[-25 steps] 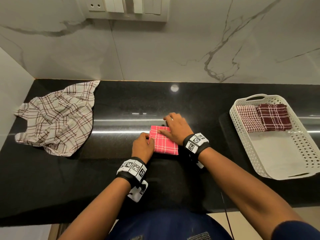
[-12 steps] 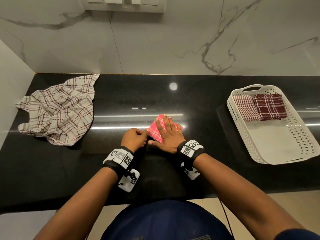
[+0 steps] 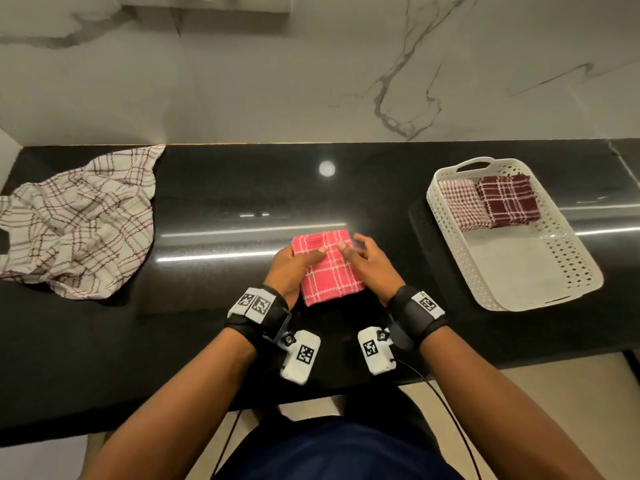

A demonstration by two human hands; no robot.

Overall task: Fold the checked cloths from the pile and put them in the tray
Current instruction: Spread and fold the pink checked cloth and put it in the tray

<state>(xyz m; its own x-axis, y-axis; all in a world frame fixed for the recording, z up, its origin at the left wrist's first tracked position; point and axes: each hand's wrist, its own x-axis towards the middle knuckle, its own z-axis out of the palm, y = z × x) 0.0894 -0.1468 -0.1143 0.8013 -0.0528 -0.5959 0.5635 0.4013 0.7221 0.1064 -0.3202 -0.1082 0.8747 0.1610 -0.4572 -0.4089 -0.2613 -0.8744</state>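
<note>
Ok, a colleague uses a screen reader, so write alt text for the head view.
Left hand and right hand hold a folded pink checked cloth at a black stone counter. A white perforated plastic tray at right holds a pale red cloth and a maroon cloth, folded; a crumpled cream checked cloth lies at left.

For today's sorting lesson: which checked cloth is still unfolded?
The cream brown-checked cloth, crumpled at far left; the pink checked cloth and both in the white plastic tray are folded.
</note>
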